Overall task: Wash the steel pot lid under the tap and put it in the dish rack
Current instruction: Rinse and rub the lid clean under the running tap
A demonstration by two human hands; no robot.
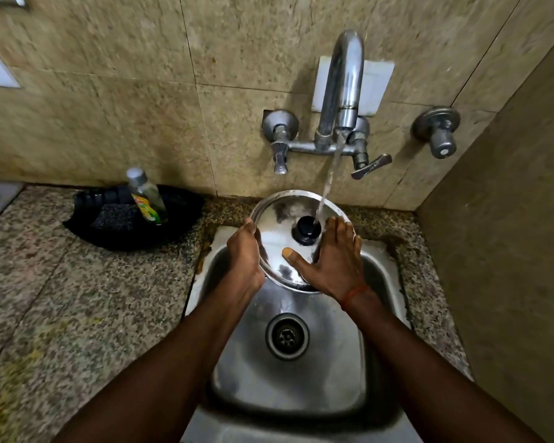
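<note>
Here, at frame centre, we rinse the steel pot lid (279, 241) under the tap (341, 91) (water striking its knob): left hand (242, 254) gripping the rim, right hand (331, 260) spread flat. Next, probably, turning it over; no rack shows.

Counter (77, 298): speckled granite slab, brown, grey and cream, running from the left edge to the back wall; yellowish staining toward 7 o'clock.

Sink (301, 391): steel basin let into the counter at 5 o'clock of centre, wet, with a round drain (287, 337) in its floor; rust-coloured grime along the rim at the left and far right corners.

Tray (173, 231): black, shallow, resting on the counter at 10 o'clock, against the wall. In it: a dark scouring pad (112, 215); a clear bottle (146, 197) with silver cap and yellow-green label, leaning.
</note>
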